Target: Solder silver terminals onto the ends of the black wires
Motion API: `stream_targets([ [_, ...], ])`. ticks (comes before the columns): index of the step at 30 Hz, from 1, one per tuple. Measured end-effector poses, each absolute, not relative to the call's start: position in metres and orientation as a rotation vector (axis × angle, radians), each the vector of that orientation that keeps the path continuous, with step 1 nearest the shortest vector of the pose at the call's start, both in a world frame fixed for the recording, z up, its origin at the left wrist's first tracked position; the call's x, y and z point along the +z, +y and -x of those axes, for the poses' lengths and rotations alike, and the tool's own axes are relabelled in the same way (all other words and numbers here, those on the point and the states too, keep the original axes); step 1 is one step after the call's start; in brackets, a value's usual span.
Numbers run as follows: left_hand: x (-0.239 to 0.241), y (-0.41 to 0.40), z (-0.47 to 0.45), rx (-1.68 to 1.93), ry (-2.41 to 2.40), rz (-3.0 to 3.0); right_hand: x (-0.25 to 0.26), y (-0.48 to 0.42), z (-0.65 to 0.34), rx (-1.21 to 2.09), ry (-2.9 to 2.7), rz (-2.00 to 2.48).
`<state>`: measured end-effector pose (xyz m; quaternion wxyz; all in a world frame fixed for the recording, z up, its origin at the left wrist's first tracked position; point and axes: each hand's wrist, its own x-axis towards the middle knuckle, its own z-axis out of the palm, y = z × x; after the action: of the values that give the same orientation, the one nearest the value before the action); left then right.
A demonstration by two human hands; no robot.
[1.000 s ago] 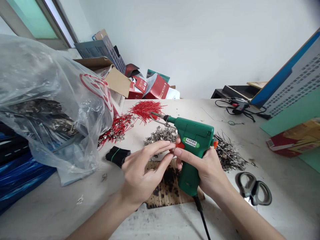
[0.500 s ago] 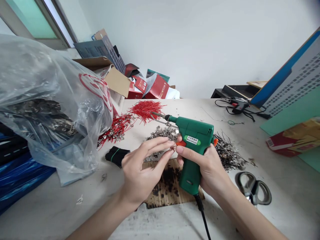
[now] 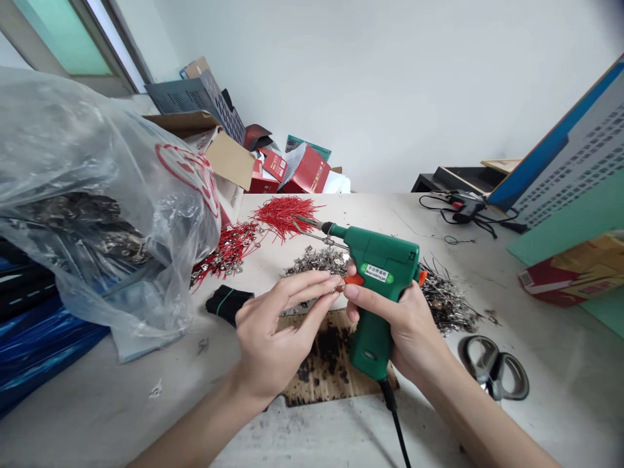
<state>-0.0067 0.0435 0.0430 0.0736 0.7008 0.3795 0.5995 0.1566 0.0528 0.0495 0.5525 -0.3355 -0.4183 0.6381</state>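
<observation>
My right hand (image 3: pixel 412 318) is wrapped round the handle of a green soldering gun (image 3: pixel 383 257), whose tip points up and left. Pinched between the fingertips of my left hand (image 3: pixel 280 331) is a small metal piece (image 3: pixel 337 287), mostly covered by the fingers; my right thumb meets it there. Under both hands lies a scorched wooden board (image 3: pixel 336 370). Behind them is a heap of small metal parts (image 3: pixel 319 260). A bundle of black wires (image 3: pixel 229 304) with a green tie lies by my left hand.
Red wires (image 3: pixel 285 216) and red wires with metal ends (image 3: pixel 231 253) lie at the back. On the right are a pile of dark-wired parts (image 3: pixel 446 296) and scissors (image 3: pixel 494 367). A plastic bag (image 3: pixel 160 286) bulges at the left. The gun's black cord (image 3: pixel 400 422) runs toward me.
Almost nothing differs. The soldering gun has shifted very slightly to the right, while both hands keep their hold close together.
</observation>
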Motion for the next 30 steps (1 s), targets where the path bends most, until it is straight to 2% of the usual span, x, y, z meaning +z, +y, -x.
stream_targets([
  [30,0.0444,0.0381,0.0094,1.836,1.173,-2.153,0.054,0.0489,-0.157,1.536,-0.994,0.756],
])
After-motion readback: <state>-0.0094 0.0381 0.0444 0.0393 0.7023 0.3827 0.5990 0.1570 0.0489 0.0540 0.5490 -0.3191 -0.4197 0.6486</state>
